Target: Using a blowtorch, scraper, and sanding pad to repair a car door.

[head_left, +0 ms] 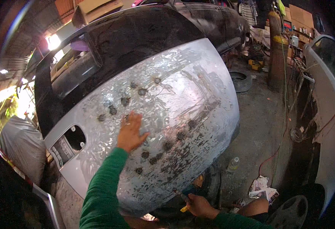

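A silver car tailgate (217,87) lies tilted before me, its paint scraped and scuffed. Several dark round burn marks (125,101) run in rows across it. My left hand (131,131) rests flat on the metal among these marks, fingers stretched out, holding nothing. Close to the panel's lower edge, my right hand (200,206) is closed around a slim tool with a yellow part (184,208); its kind is not clear because the fingers cover much of it. A rectangular recess with a hole (75,138) is at the panel's left end.
Behind the panel stands a dark car (213,23). A tall gas cylinder (278,57), a tire (240,81) and a hose (277,152) are to the right, near a grey car body (329,126). A clear bottle (234,164) and crumpled paper (262,187) sit on the floor.
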A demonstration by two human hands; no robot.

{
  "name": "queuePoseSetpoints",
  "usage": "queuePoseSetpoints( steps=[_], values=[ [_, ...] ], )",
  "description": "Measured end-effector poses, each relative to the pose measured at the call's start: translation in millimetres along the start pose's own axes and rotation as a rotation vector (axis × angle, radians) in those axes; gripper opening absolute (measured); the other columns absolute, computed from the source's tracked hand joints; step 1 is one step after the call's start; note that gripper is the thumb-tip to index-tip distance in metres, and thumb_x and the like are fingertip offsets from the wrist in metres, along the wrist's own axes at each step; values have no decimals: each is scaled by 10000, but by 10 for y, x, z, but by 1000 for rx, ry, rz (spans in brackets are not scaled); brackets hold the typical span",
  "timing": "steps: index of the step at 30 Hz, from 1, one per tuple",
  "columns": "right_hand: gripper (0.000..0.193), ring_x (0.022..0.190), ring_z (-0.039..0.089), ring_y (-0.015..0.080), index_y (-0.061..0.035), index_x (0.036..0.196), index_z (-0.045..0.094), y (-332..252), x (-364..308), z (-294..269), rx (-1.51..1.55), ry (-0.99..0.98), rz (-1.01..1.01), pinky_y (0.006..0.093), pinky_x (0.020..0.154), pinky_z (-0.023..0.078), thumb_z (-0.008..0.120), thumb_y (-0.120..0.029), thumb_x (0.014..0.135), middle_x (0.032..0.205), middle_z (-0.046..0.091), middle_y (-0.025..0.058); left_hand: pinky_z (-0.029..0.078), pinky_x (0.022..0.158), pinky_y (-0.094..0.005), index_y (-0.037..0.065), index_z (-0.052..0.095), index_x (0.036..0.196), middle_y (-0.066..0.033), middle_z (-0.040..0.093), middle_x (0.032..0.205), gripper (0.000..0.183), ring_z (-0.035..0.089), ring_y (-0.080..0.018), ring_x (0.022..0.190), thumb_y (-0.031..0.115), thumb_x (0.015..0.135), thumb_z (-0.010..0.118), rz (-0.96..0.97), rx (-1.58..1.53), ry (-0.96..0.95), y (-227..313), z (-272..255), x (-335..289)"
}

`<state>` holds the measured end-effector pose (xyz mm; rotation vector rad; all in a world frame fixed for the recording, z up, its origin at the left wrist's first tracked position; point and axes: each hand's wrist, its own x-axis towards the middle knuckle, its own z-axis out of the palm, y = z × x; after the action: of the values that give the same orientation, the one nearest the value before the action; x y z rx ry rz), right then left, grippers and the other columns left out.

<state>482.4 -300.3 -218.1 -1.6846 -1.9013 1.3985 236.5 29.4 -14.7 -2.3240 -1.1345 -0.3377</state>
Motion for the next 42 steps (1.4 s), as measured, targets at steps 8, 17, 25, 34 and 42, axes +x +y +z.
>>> queuePoseSetpoints(
  steps=[8, 17, 25, 34, 42],
  values=[
    [692, 1470, 462, 449, 37, 1616, 376, -40, -245, -131, 146, -5, 118, 561, 1214, 444, 632, -235, 1033, 1641, 398, 288, 63, 1303, -641, -75, 304, 1631, -283, 357, 1672, 935, 176, -431, 1632, 522, 997, 643, -583, 229, 179, -763, -259, -2250],
    [421, 763, 669, 424, -15, 1301, 627, 321, -213, 174, -19, 351, -172, 558, 657, 499, 740, -231, 958, 894, 674, 215, 26, 1300, -652, -165, 279, 1600, -346, 332, 1658, 1013, 129, -462, 1632, 588, 1003, 600, -643, 170, 232, -410, -84, -1756],
    [341, 796, 657, 385, -39, 1170, 639, 115, -52, 41, 74, 181, 24, 561, 687, 508, 678, -353, 1045, 953, 669, 201, 186, 1282, -630, -107, 412, 1565, -276, 436, 1613, 973, 259, -423, 1599, 689, 1014, 508, -640, 335, 386, -1483, -444, 145],
    [366, 1097, 708, 459, -28, 1304, 643, 125, -97, 26, 41, 184, 20, 563, 828, 543, 720, -254, 1027, 1178, 725, 260, 219, 1268, -645, -111, 384, 1580, -288, 452, 1576, 918, 287, -457, 1572, 615, 1037, 526, -605, 297, 433, -609, 1, -482],
    [507, 1097, 702, 474, 18, 1390, 588, 310, -193, 214, -75, 316, 0, 523, 908, 557, 751, -185, 955, 1151, 704, 325, 175, 1270, -676, -127, 323, 1602, -328, 378, 1626, 930, 198, -478, 1607, 586, 1047, 546, -580, 123, 198, 571, 538, -1527]
  ],
)
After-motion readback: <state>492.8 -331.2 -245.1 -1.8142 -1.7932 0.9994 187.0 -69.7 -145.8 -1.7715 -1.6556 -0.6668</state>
